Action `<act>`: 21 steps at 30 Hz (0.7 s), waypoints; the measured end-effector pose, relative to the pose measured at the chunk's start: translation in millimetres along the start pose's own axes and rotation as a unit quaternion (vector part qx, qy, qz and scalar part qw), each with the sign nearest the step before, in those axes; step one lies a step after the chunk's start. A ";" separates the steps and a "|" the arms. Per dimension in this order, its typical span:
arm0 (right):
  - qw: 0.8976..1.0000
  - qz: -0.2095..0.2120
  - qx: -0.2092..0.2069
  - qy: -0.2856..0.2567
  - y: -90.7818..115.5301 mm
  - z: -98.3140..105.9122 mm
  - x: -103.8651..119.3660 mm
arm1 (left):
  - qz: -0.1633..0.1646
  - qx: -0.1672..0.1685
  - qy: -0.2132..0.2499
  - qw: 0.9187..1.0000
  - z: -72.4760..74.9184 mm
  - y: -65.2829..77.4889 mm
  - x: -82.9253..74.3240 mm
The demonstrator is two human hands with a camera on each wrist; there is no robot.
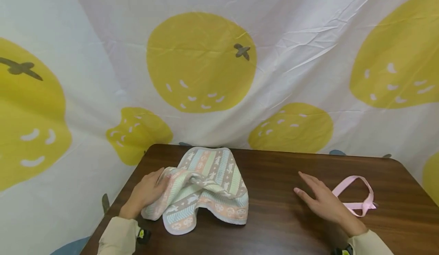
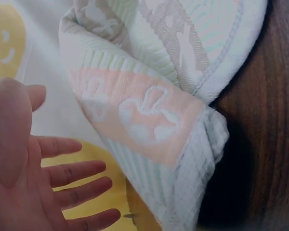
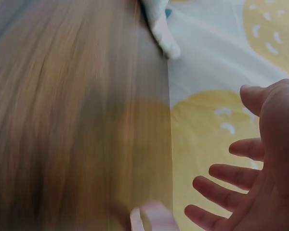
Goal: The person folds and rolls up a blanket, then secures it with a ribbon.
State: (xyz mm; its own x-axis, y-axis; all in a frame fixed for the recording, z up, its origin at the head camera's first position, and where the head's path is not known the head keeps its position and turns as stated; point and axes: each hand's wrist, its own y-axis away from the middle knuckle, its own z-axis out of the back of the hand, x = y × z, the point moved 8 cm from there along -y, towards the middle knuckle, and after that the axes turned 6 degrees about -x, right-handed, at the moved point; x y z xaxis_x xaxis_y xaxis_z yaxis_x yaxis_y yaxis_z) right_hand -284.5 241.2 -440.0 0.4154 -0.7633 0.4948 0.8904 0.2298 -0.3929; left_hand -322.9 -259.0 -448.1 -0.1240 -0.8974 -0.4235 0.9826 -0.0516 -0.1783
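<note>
Striped cloth [image 1: 212, 171] with pale figures woven into its bands lies rumpled on the dark wooden table [image 1: 274, 194], low in the head frame and left of centre, its left part folded up over itself and its upper edge near the table's far edge. At the lower left, the left hand [image 1: 145, 192] is at the cloth's left side; its fingers are spread wide in the left wrist frame, though I cannot tell whether any fingertip touches the fabric. At the lower right, the right hand [image 1: 322, 199] hovers with fingers apart and relaxed, just beside a looped pink ribbon [image 1: 368, 201]. Behind, a white curtain [image 1: 109, 11] printed with big yellow fruit fills the upper part of the frame
</note>
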 end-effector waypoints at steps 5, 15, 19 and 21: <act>1.000 -0.003 0.007 -0.029 -6.9 -15.5 12.6 | 0.034 0.011 0.037 0.999 -1.1 -1.3 8.9; 0.978 -0.083 0.081 -0.175 -21.0 -60.8 26.7 | 0.081 0.012 0.082 0.993 -10.4 -2.3 22.2; 0.953 -0.111 0.109 -0.259 -24.9 -78.4 33.6 | 0.093 0.013 0.084 0.992 -12.0 -2.1 26.9; 0.939 -0.127 0.118 -0.297 -26.1 -85.7 37.6 | 0.098 0.016 0.081 0.992 -12.6 -2.1 28.0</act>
State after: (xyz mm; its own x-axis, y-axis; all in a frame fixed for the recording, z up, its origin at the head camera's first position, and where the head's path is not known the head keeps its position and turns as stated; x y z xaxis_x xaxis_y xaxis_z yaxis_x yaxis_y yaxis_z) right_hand -308.1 154.7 -477.6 0.1524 -0.3567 0.9217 0.9620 0.2671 -0.0557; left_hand -330.2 -278.6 -470.8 0.0511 -0.8097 -0.5847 0.9937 0.0997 -0.0512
